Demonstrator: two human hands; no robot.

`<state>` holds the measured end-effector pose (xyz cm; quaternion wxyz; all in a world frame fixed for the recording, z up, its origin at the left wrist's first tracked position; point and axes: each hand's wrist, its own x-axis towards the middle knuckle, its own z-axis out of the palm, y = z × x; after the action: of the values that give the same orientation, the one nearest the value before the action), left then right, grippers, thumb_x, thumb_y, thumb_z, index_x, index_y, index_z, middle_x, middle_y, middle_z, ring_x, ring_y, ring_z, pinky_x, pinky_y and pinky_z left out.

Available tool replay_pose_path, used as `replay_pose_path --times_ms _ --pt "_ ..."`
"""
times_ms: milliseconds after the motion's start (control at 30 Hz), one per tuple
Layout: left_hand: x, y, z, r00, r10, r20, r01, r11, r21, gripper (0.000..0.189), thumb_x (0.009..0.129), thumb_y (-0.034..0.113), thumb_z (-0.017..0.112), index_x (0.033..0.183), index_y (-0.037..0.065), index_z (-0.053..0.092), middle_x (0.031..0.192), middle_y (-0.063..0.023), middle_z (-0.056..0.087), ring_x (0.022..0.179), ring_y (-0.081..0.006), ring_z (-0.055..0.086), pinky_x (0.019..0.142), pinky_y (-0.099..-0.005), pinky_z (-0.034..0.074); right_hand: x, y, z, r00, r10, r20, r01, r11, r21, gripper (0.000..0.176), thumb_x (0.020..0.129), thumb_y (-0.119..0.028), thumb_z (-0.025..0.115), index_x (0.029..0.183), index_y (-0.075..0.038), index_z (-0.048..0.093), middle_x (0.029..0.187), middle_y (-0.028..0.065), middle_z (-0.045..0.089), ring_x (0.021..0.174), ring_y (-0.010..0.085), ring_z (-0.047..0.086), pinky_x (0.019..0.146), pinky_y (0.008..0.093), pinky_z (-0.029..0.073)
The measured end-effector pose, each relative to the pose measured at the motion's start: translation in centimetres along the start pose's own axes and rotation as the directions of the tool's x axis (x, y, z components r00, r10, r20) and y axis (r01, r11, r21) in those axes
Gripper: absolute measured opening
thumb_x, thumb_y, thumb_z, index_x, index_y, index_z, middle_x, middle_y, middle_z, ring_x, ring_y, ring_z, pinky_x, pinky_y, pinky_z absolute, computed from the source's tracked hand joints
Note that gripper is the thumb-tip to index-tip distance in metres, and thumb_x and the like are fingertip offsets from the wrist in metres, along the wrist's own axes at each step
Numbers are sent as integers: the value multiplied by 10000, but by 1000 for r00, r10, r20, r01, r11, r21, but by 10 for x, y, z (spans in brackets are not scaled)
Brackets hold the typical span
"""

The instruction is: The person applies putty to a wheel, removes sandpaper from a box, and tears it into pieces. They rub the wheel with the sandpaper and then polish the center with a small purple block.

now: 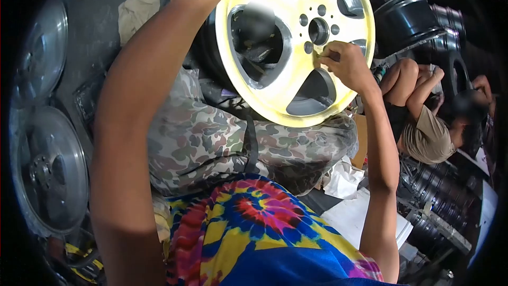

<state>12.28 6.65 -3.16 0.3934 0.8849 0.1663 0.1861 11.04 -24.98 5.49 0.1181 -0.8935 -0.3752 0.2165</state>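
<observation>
Touching the wheel (279,94) beside its hub, right fingers (324,59).

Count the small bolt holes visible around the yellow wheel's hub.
4 bolt holes: upper left, top, right and lower left of the hub; the right hand may hide another.

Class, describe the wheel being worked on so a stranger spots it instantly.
Start at the camouflage trousers: the wheel leans on that lap, the right hand at its hub. Unlike the dull grey wheels lying at the left, it glows pale yellow.
</observation>
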Motion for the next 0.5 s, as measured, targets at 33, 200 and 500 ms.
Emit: replay_pose_path --times_ms 33,200,500 --pt "3 -1 4 1000 -20 -12 20 1000 20 302 999 236 503 1186 16 591 1144 -311 665 1108 -511 613 944 -576 489 0 5 2 998 56 5 -56 998 21 118 857 -51 752 873 52 697 677 125 653 591 144 585 598 327 478" --pt "-3 14 -4 999 -20 -31 20 1000 -6 294 1001 231 493 1172 13 594 1135 -309 666 1106 -507 617 939 -572 491 -1 6 1 1000 21 15 -20 998 -64 114 868 -49 740 876 51 686 680 128 652 569 162 576 585 346 469" --pt "1 8 -4 997 -70 34 70 997 -17 304 1003 230 491 1171 -3 592 1170 -328 656 1138 -500 614 952 -569 485 6 6 10 981 -190 41 194 951 -242 71 844 -19 663 869 42 637 896 206 647 856 436 657 765 496 504"
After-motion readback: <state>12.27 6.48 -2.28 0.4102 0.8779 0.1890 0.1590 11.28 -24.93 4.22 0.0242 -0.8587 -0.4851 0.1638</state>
